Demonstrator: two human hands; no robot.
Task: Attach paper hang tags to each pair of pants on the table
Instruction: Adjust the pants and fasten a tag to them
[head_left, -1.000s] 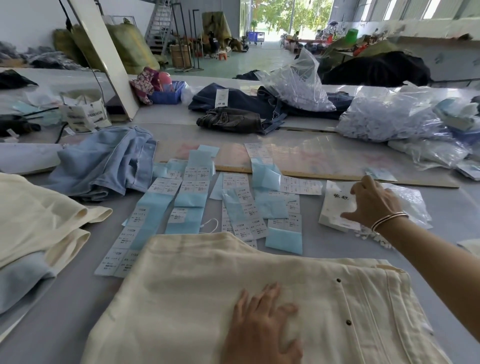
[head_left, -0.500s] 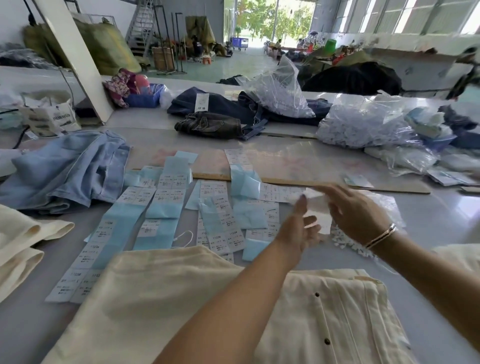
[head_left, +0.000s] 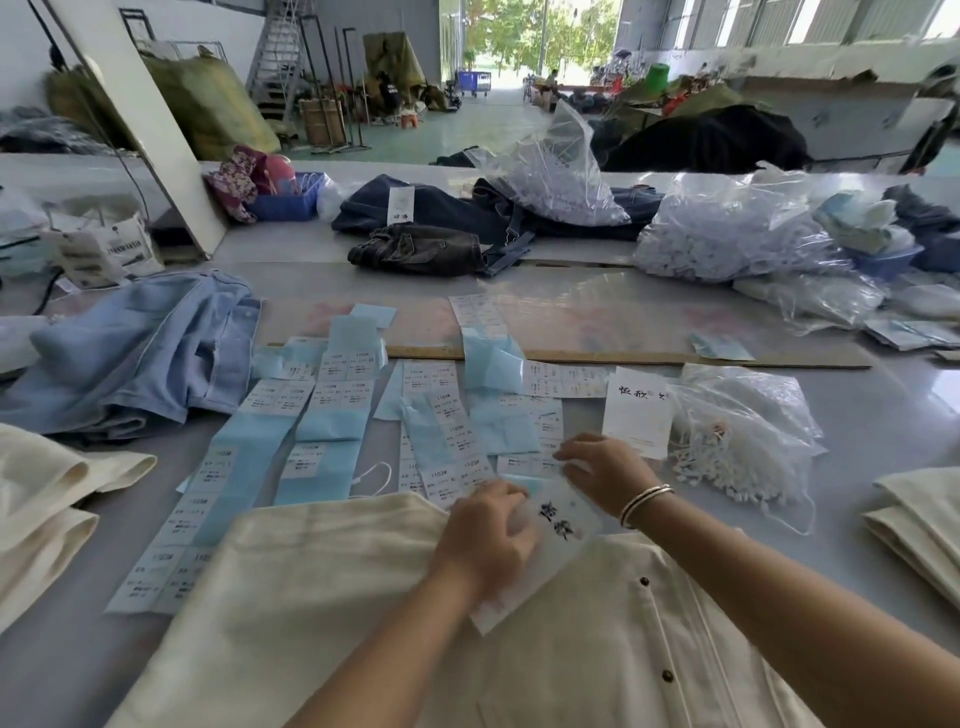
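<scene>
Grey surface (head_left: 883, 415) carries cream pants (head_left: 322, 597); left hand (head_left: 488, 535) and right hand (head_left: 605, 470), fingers curled, both grip one white hang tag (head_left: 553, 525) above them.

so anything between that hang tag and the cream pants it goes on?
Nothing visible. Both hands, left and right, already hold the hang tag right over the cream pants; no other item lies between them.

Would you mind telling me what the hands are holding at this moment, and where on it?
Both hands hold one white hang tag over the cream pants: left hand on its left side, right hand at its top edge.
</scene>
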